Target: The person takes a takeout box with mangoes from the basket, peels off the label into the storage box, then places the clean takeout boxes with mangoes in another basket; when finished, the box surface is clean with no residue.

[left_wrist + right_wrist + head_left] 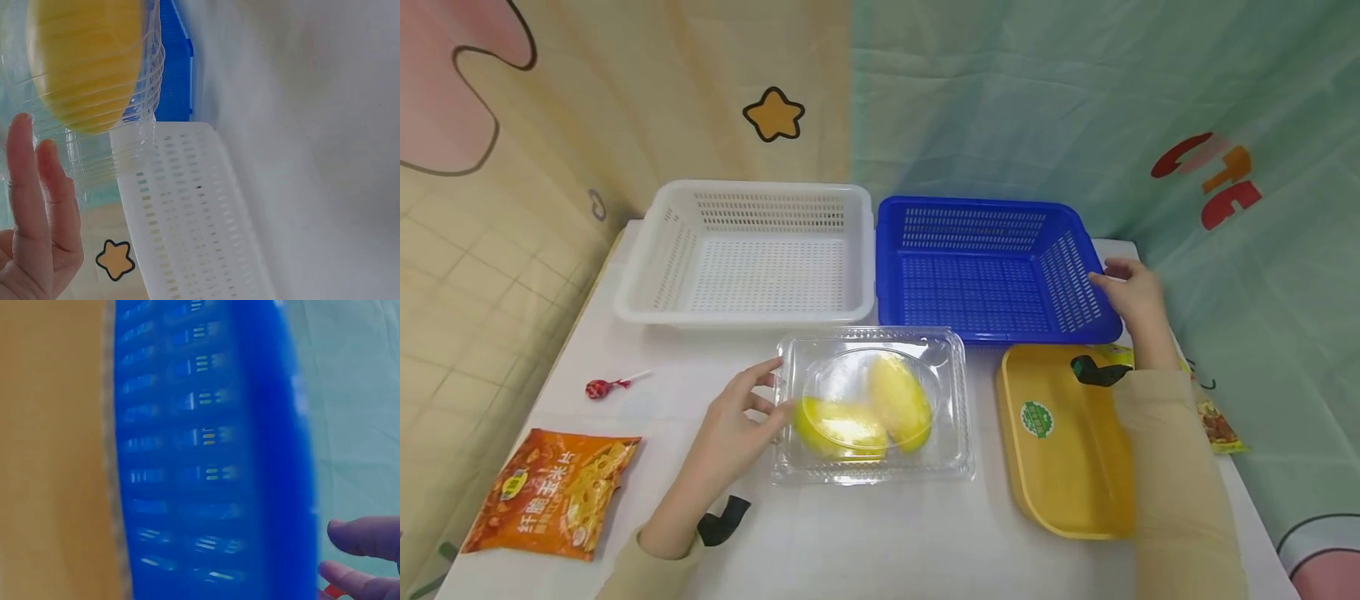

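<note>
A clear plastic clamshell box (865, 467) lies on the table with two yellow, mango-shaped fruits (898, 404) inside. At its left side is my left hand (730, 433), fingertips against or very near the wall; in the left wrist view the fingers (28, 181) look nearly straight. My right hand (1131, 296) is at the right rim of the blue basket (970, 287), thumb and fingers loosely spread. From the right wrist view, its fingertips (344, 534) appear beside the basket wall, and whether they touch it I cannot tell.
A white basket (767, 279) adjoins the blue one. Under my right forearm lies a yellow tray (1060, 450) with a green sticker, partly hiding snack packets (1217, 425). On the left are a red lollipop (598, 388) and an orange snack bag (553, 496). Curtains hang behind.
</note>
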`<state>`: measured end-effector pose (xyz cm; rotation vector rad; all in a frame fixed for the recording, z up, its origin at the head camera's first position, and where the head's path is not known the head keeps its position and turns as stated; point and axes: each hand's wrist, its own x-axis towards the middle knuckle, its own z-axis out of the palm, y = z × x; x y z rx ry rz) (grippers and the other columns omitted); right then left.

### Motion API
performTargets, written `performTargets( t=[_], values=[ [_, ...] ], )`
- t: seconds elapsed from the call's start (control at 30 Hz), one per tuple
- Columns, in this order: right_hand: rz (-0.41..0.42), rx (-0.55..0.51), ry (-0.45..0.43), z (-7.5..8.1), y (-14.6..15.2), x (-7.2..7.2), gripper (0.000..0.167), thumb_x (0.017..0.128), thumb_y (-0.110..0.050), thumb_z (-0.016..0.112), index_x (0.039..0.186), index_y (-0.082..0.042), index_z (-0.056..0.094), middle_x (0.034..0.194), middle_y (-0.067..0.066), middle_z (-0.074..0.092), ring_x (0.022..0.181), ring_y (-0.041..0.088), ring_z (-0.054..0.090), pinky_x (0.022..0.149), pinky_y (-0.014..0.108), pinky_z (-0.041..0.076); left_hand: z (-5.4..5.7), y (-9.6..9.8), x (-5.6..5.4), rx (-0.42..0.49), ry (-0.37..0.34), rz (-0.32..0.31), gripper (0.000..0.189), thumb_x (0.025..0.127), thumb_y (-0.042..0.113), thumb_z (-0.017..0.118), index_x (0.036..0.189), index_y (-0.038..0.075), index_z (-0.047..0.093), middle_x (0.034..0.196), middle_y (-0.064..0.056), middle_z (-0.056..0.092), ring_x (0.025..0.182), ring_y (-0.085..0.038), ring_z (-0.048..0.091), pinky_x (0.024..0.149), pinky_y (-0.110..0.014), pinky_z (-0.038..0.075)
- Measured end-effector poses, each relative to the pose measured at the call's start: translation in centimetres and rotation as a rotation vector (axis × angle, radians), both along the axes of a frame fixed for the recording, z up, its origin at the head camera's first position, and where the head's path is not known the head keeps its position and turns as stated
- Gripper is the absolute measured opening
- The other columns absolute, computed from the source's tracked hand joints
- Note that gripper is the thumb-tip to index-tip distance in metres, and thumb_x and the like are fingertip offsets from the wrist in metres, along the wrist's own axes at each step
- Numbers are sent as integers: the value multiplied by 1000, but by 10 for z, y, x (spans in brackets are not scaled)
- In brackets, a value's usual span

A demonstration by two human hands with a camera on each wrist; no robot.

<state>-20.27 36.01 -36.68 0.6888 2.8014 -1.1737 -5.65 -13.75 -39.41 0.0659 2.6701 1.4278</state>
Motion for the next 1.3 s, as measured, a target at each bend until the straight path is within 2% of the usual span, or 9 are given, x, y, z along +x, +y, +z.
performTargets(
  t=[0.2, 0.33, 0.5, 0.6, 0.73, 0.93, 1.1, 1.2, 1.3],
  values=[
    [-22, -60, -48, -9, 8, -3, 56, 104, -24, 45, 154, -4, 29, 152, 30, 36, 136, 47, 38, 114, 55, 32, 4, -4, -3, 22, 4, 0, 58, 91, 15, 68, 145, 11, 46, 125, -15, 56, 81, -17, 66, 61, -23, 55],
    [-48, -96, -64, -10, 11, -3, 56, 104, -27, 45, 154, -10, 30, 154, 27, 34, 138, 45, 37, 115, 55, 31, 10, -6, -7, 29, 10, -11, 57, 91, 15, 68, 144, 12, 46, 125, -16, 56, 76, -18, 67, 60, -24, 55],
    [-65, -113, -77, -7, 10, -3, 56, 103, -29, 47, 154, -13, 31, 155, 26, 34, 140, 46, 35, 115, 57, 29, 26, -8, -15, 35, 15, -32, 58, 92, 15, 68, 146, 12, 44, 127, -16, 56, 72, -16, 67, 61, -24, 55],
    [-76, -126, -83, -6, 10, -3, 56, 102, -29, 48, 154, -13, 32, 155, 25, 34, 141, 45, 36, 116, 57, 28, 41, -8, -25, 55, 29, -42, 59, 93, 16, 67, 147, 14, 43, 129, -15, 54, 67, -13, 67, 64, -22, 55],
    [-71, -148, -91, -7, 13, -3, 58, 102, -30, 49, 154, -11, 31, 156, 25, 33, 140, 44, 37, 116, 54, 29, 60, 1, -52, 93, 52, -44, 58, 95, 21, 65, 149, 17, 41, 130, -14, 53, 72, -10, 66, 66, -23, 56],
    [-67, -185, -109, -8, 14, 0, 57, 103, -29, 49, 154, -12, 31, 158, 23, 28, 142, 43, 35, 116, 55, 28, 73, 38, -115, 156, 43, -51, 57, 97, 27, 61, 149, 15, 41, 130, -13, 56, 86, -18, 65, 68, -29, 59],
    [-62, -178, -105, -9, 14, 2, 56, 103, -28, 48, 154, -12, 32, 159, 23, 27, 141, 44, 36, 115, 56, 29, 65, 80, -160, 245, -25, -67, 61, 96, 31, 62, 150, 14, 40, 132, -12, 57, 86, -25, 68, 74, -38, 60],
    [-64, -169, -97, -9, 13, 3, 55, 102, -28, 49, 153, -13, 33, 156, 24, 33, 138, 44, 41, 113, 55, 33, 53, 104, -176, 258, -62, -82, 63, 96, 31, 63, 150, 12, 38, 133, -13, 56, 84, -26, 70, 73, -36, 60],
    [-68, -141, -96, -7, 12, 3, 55, 102, -29, 49, 153, -15, 34, 153, 26, 37, 135, 44, 45, 111, 55, 36, 43, 121, -185, 216, -59, -98, 64, 95, 30, 64, 150, 10, 38, 132, -15, 58, 77, -24, 72, 68, -31, 60]
  ],
)
